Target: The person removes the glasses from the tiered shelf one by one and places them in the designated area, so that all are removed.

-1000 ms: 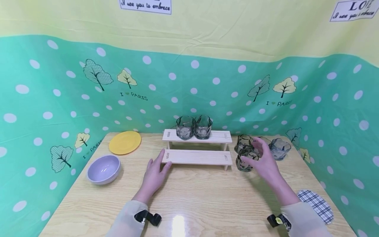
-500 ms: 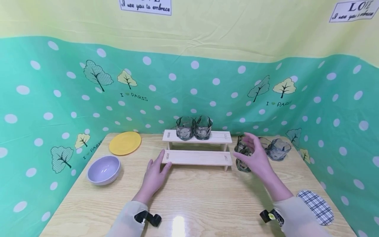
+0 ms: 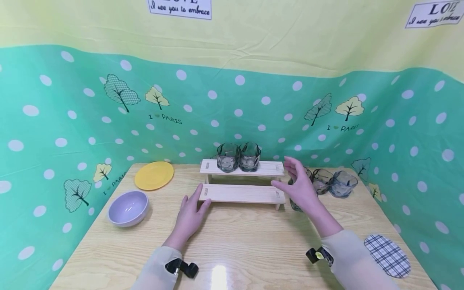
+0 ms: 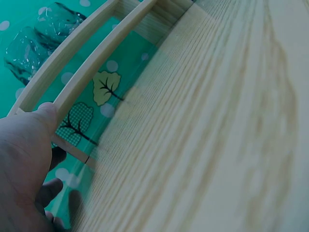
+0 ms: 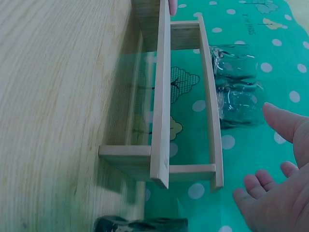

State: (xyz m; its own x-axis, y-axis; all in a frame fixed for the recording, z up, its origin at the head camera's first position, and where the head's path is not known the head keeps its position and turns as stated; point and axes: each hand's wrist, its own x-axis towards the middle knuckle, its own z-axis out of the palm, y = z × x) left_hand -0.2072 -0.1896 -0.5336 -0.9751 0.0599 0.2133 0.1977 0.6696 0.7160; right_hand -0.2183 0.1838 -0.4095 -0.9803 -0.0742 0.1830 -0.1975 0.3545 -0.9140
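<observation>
A two-tier wooden shelf [image 3: 241, 193] stands at the back middle, two grey faceted glasses [image 3: 227, 158] side by side on its upper tier. My left hand [image 3: 189, 215] rests at the left end of the lower tier, thumb touching its front edge. My right hand [image 3: 301, 190], fingers spread and holding nothing, hovers by the shelf's right end. It partly hides dark glasses [image 3: 295, 205] standing behind it. In the right wrist view, the thumb and fingers of that hand [image 5: 282, 193] are apart, to the right of the shelf frame [image 5: 161, 111].
Further right stand a brownish glass [image 3: 322, 181] and a bluish glass [image 3: 343, 184]. At left are a yellow plate [image 3: 154, 176] and a lilac bowl [image 3: 127, 209]. A checked round mat [image 3: 387, 256] lies front right. A dotted cloth [image 3: 253, 108] closes off the table's back.
My right hand has moved left, from around the dark glasses to the shelf's right end, without carrying any. My left hand has stayed at the shelf's left end.
</observation>
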